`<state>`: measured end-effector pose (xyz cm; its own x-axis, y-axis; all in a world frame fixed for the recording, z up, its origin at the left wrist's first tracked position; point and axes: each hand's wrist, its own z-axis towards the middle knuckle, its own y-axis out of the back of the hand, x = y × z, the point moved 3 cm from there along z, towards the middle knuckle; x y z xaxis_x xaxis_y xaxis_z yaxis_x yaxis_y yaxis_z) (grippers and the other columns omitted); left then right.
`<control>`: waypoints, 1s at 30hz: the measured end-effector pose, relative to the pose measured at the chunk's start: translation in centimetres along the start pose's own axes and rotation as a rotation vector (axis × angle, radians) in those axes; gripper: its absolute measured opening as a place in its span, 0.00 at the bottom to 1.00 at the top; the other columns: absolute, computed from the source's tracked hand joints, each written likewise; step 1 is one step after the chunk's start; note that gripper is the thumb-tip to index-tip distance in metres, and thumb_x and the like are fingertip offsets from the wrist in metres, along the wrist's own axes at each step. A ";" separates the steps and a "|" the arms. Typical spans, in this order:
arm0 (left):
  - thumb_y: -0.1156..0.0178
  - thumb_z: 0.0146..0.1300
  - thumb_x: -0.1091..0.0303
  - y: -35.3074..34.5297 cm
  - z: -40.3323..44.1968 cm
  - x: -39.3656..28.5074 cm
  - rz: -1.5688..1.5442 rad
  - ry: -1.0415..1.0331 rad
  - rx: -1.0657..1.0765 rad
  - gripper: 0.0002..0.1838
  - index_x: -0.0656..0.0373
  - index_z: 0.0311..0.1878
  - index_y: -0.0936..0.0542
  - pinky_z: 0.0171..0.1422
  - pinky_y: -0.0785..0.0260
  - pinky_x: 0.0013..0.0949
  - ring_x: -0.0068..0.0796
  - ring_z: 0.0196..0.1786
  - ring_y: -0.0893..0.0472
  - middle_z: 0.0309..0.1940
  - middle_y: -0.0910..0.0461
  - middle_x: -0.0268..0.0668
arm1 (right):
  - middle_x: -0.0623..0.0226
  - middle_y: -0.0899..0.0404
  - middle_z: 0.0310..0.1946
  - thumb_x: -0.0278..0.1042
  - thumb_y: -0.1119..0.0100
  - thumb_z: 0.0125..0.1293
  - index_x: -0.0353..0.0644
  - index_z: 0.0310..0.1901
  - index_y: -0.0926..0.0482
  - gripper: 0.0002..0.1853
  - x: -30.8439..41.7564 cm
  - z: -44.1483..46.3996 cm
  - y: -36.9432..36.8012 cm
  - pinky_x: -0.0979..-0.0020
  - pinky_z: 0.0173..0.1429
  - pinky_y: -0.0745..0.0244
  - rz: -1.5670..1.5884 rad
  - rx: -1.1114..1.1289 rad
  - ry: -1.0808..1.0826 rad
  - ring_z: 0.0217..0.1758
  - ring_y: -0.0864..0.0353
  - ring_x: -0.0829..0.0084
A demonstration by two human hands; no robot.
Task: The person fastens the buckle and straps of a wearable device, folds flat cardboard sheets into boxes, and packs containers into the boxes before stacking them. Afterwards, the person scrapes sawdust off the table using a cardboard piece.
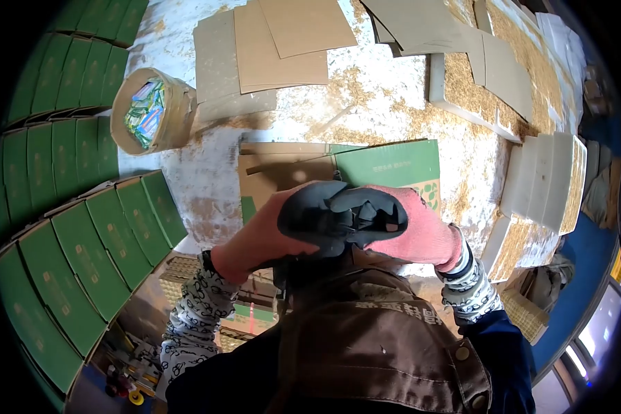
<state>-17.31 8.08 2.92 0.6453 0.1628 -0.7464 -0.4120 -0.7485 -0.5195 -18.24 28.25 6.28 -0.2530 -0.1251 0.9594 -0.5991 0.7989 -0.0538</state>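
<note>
My left hand (283, 224) and my right hand (410, 224) meet in front of my chest, both in pink gloves with dark grey coated palms and fingers. Their fingers are curled and pressed against each other. Whatever may lie between them is too dark to make out. Just beyond and below the hands, a green and brown cardboard piece (386, 163) with printing lies flat on the work table (214, 159). The gloves hide its near part.
Green boxes (90, 259) stand in rows along the left. A round tub (177, 117) of small colourful packets stands at the back left. Loose cardboard sheets (283, 69) lie at the back. White foam blocks (541, 179) line the right, and brown crumbs are scattered across the table.
</note>
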 end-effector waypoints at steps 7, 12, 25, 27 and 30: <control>0.32 0.42 0.77 -0.9 -1.5 -2.0 0.411 -0.161 0.072 0.37 0.64 0.61 0.30 0.57 0.33 0.29 0.21 0.51 0.26 0.49 0.22 0.37 | 0.57 0.21 0.48 0.28 0.34 0.48 0.44 0.53 0.23 0.26 1.6 -0.1 0.4 0.63 0.56 0.26 -0.358 0.232 0.035 0.50 0.21 0.56; 0.32 0.45 0.76 -0.7 -2.3 -3.5 0.490 0.124 0.095 0.32 0.66 0.57 0.27 0.57 0.33 0.29 0.20 0.48 0.25 0.45 0.19 0.39 | 0.55 0.22 0.50 0.29 0.33 0.49 0.42 0.55 0.24 0.27 1.2 -0.5 1.0 0.63 0.58 0.28 -0.307 0.300 0.040 0.52 0.22 0.56; 0.32 0.41 0.76 -0.9 -3.9 -2.7 0.571 -0.192 -0.034 0.30 0.61 0.54 0.23 0.62 0.36 0.38 0.41 0.57 0.27 0.49 0.24 0.43 | 0.56 0.26 0.49 0.46 0.26 0.44 0.40 0.61 0.33 0.42 0.2 -2.1 -1.1 0.58 0.61 0.35 -0.406 0.095 0.141 0.53 0.27 0.56; 0.31 0.40 0.77 -1.5 -4.6 -2.4 0.529 -0.199 -0.038 0.30 0.61 0.53 0.22 0.62 0.36 0.39 0.43 0.57 0.28 0.49 0.25 0.44 | 0.55 0.28 0.46 0.52 0.27 0.42 0.39 0.58 0.30 0.42 2.2 -2.3 -2.3 0.55 0.61 0.38 -0.679 -0.072 0.212 0.50 0.29 0.53; 0.30 0.39 0.76 -2.9 -6.0 -3.0 0.484 -0.159 -0.046 0.28 0.61 0.50 0.21 0.61 0.35 0.38 0.44 0.56 0.27 0.49 0.25 0.45 | 0.57 0.27 0.44 0.49 0.29 0.42 0.38 0.53 0.27 0.37 2.4 -3.7 -4.4 0.55 0.57 0.35 -0.826 -0.203 0.363 0.46 0.28 0.57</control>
<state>-14.17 5.91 9.14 0.2798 -0.1166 -0.9529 -0.6082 -0.7895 -0.0820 -13.44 26.62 9.80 0.4696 -0.5364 0.7012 -0.3303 0.6299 0.7030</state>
